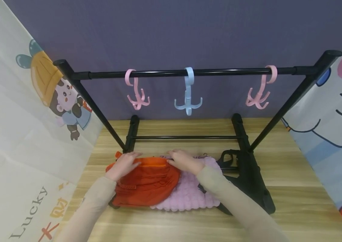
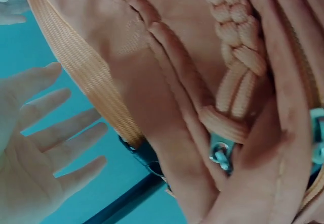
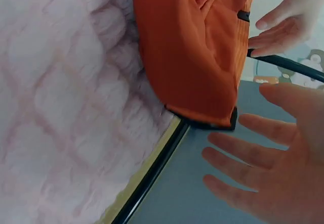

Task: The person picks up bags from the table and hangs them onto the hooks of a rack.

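Observation:
A crescent-shaped orange bag [image 1: 149, 186] with zippers lies at the front of the wooden surface. My left hand [image 1: 124, 166] is at its upper left edge and my right hand [image 1: 186, 161] at its upper right edge. In the left wrist view, my left hand [image 2: 48, 148] has its fingers spread beside the bag's side, near a braided cord pull [image 2: 233, 21]. In the right wrist view, my right hand [image 3: 273, 158] has extended fingers close to one end of the bag. Partly beneath the orange bag and my right forearm lies a puffy pink bag [image 1: 186, 195].
Behind stands a black rack whose top bar [image 1: 158, 73] carries a left pink hook [image 1: 138, 95], a blue hook [image 1: 188, 95] and a right pink hook [image 1: 259, 92]. A black bag [image 1: 244, 178] lies at the right rack foot. Printed cloths hang on both sides.

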Demonstrator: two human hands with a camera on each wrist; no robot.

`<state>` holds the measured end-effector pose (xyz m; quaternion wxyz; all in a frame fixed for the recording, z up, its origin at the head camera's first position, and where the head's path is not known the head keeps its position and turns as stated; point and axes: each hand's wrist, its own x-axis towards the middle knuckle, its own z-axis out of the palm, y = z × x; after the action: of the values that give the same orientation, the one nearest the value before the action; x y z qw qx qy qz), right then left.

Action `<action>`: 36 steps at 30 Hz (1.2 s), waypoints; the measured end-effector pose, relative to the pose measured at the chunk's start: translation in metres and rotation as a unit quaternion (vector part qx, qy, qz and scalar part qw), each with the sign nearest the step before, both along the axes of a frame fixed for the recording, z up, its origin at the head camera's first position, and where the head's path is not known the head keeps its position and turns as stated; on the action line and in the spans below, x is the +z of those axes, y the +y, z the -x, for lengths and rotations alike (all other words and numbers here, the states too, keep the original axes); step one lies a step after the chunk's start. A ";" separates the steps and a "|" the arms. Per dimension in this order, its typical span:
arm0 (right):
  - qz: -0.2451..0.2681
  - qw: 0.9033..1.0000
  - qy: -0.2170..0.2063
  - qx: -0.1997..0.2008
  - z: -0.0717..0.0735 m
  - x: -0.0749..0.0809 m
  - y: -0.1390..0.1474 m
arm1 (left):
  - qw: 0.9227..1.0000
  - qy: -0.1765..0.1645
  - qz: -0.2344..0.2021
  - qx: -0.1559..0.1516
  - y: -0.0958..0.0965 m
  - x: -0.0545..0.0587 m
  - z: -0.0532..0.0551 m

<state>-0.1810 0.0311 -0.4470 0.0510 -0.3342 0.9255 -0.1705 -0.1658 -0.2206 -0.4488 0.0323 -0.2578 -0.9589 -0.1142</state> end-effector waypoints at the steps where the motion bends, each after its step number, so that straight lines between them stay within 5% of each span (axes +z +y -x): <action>1: -0.001 1.000 0.007 0.006 0.001 0.000 -0.003 | 1.000 -0.002 0.000 0.000 -0.001 -0.001 0.001; 14: -0.013 0.996 0.083 0.042 0.000 -0.005 -0.030 | 1.000 -0.022 0.009 0.001 -0.011 -0.010 0.005; 29: -0.029 0.998 0.040 0.043 -0.002 -0.003 -0.041 | 0.999 -0.029 0.007 0.022 -0.015 -0.017 0.004; 36: -0.001 0.998 0.056 0.040 -0.005 0.007 -0.039 | 0.998 -0.006 -0.050 0.024 -0.018 -0.009 0.000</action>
<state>-0.1756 -0.0082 -0.4402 0.0059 -0.3802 0.9130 -0.1480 -0.1657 -0.2387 -0.4582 0.0423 -0.2317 -0.9581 -0.1630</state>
